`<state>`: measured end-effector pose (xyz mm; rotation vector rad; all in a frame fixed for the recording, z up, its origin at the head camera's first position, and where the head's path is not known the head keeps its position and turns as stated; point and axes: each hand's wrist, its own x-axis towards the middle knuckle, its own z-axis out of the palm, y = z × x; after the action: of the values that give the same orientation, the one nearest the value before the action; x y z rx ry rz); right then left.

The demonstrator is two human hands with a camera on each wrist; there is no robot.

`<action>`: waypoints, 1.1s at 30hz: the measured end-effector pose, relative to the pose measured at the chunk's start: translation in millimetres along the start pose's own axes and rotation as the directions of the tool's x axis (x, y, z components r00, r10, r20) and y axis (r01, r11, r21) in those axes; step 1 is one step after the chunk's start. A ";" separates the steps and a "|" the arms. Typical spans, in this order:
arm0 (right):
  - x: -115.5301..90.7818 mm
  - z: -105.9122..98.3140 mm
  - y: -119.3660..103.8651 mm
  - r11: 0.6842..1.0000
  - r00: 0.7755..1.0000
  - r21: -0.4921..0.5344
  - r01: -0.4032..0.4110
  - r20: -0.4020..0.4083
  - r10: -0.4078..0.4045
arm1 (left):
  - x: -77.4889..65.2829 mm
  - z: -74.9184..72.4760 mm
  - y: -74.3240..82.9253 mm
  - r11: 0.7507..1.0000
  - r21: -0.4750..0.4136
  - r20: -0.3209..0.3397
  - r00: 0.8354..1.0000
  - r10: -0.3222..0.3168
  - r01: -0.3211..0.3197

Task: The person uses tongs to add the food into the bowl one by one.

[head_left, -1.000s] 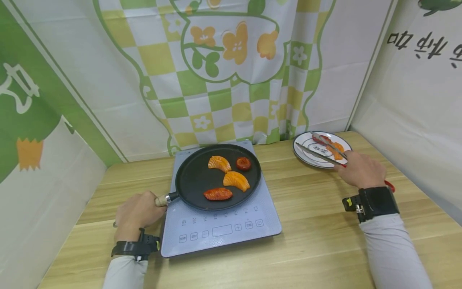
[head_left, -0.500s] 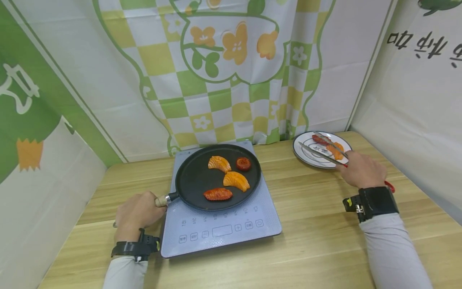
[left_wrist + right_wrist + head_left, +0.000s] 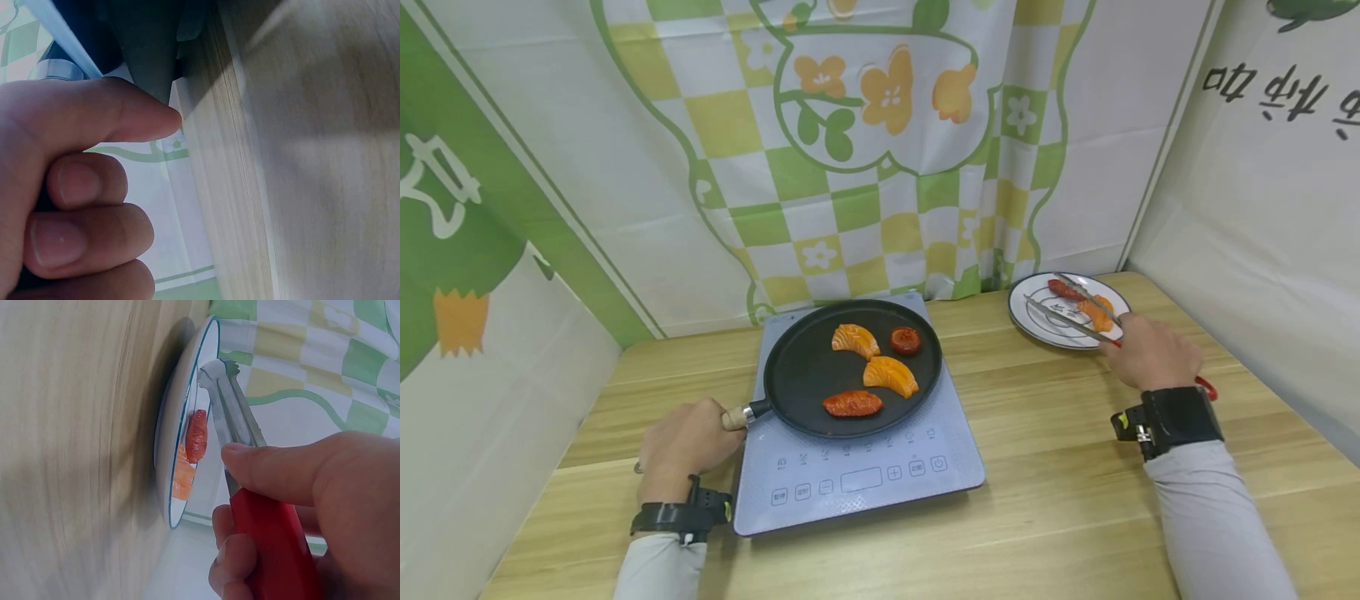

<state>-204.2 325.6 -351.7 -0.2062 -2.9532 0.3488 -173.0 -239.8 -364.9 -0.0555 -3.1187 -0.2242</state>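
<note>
My left hand grips the wooden handle of a flat black frying pan; its fingers curl round it in the left wrist view. In the pan lie two orange salmon-like slices, a scored red sausage-like piece and a round red piece. My right hand holds metal tongs by the red handles. Their arms stand apart over a white, blue-rimmed plate. On that plate sit another red sausage-like piece and an orange slice, with nothing pinched between the tongs' tips.
Beneath the pan is a light blue-grey induction cooker with touch buttons along its front. It stands on a wood-grain table. A checked curtain hangs behind, and white panels close off both sides.
The tongs' tips have shifted slightly to the right over the plate. My left hand, the pan and the food stay where they were.
</note>
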 end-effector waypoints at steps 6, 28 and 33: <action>1.7 2.3 1.0 1.000 1.000 0.003 -0.005 0.001 0.005 | -0.3 -0.5 0.3 1.000 0.003 0.007 1.000 -0.001 0.001; 4.8 9.8 0.8 0.997 0.996 0.024 -0.077 -0.046 0.078 | 0.5 0.4 -0.2 1.000 0.005 0.023 1.000 -0.017 0.017; 5.9 10.5 2.0 0.995 0.995 0.025 -0.092 -0.040 0.093 | 0.7 0.9 0.0 1.000 0.010 0.017 1.000 -0.016 0.016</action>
<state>-211.5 326.1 -361.4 -0.3444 -2.9038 0.3850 -173.8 -239.6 -365.7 -0.0324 -3.1378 -0.2101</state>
